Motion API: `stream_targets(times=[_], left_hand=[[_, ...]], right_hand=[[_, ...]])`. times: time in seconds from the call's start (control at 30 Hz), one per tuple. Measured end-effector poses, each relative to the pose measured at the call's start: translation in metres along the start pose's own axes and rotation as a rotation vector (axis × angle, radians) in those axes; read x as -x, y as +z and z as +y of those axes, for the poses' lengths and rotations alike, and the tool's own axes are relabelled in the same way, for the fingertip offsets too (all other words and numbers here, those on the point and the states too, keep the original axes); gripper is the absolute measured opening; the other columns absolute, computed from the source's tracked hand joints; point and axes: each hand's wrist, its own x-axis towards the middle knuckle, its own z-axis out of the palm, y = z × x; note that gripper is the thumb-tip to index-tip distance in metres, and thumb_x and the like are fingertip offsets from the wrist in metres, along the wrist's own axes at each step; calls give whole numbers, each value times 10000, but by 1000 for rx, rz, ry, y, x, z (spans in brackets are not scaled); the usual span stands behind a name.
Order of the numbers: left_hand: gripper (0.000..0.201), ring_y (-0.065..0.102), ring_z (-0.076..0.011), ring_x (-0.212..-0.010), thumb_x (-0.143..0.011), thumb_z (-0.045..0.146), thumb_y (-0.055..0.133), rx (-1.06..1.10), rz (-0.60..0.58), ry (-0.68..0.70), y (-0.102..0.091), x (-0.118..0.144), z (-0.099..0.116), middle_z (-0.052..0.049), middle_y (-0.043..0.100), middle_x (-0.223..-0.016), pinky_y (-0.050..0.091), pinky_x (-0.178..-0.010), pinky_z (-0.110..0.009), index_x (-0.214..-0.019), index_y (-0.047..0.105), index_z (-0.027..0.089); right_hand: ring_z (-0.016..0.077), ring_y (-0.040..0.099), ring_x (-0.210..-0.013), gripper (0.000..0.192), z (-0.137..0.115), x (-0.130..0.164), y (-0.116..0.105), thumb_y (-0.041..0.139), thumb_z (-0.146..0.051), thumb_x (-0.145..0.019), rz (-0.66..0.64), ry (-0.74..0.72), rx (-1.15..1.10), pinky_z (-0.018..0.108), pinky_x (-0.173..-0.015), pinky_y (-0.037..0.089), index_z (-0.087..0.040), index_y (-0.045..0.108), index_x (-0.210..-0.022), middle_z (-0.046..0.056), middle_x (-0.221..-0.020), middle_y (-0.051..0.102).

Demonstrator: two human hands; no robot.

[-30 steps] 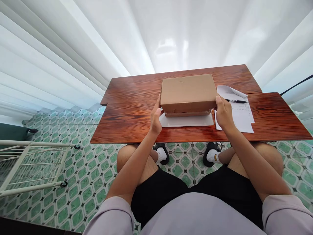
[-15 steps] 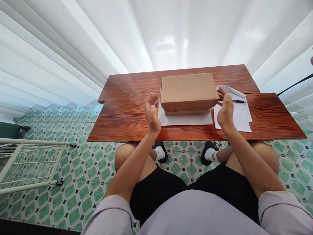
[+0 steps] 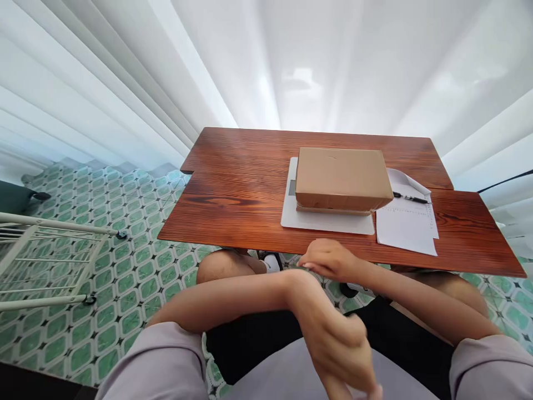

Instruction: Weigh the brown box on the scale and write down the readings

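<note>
My left hand (image 3: 339, 336) reaches across my lap, its fingers pointing down and smeared by motion; nothing can be seen in it. My right hand (image 3: 328, 259) is just off the table's front edge, back upward and fingers curled in, with nothing visible in it. Both hands are apart from the closed brown cardboard box (image 3: 343, 175). The box rests on a white flat plate (image 3: 325, 221) that has a grey window at its left, like a scale.
Right of the box lie white paper sheets (image 3: 408, 225) with writing and a curled top edge. A black pen (image 3: 412, 198) lies across them. The brown wooden table (image 3: 233, 205) stands before a white curtain (image 3: 308, 61). A white wire rack on wheels (image 3: 54, 258) stands at left.
Both hands have left the sides of the box and come back toward my body, the left crossing to the right. The right fingers have curled in. My view has shifted; the box stays put.
</note>
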Motion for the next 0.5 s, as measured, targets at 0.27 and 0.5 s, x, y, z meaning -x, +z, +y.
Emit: stream_targets(times=[0.27, 0.5], left_hand=[[693, -44, -208, -619, -644, 820, 215, -691, -172, 718, 2, -79, -39, -18, 42, -628, 122, -633, -341, -618, -27, 171], [761, -60, -187, -595, -667, 837, 227, -651, -190, 665, 61, -16, -51, 1, -73, -556, 136, -615, -316, -506, -109, 173]], right_hand=[[201, 567, -1301, 407, 6, -25, 21, 315, -307, -1129, -187, 308, -482, 407, -1118, 453, -164, 528, -1445, 140, -1395, 609], [229, 580, -1194, 331, 20, -35, 38, 385, -364, -1102, -61, 323, -677, 420, -1056, 469, -185, 587, -1295, 139, -1278, 590]])
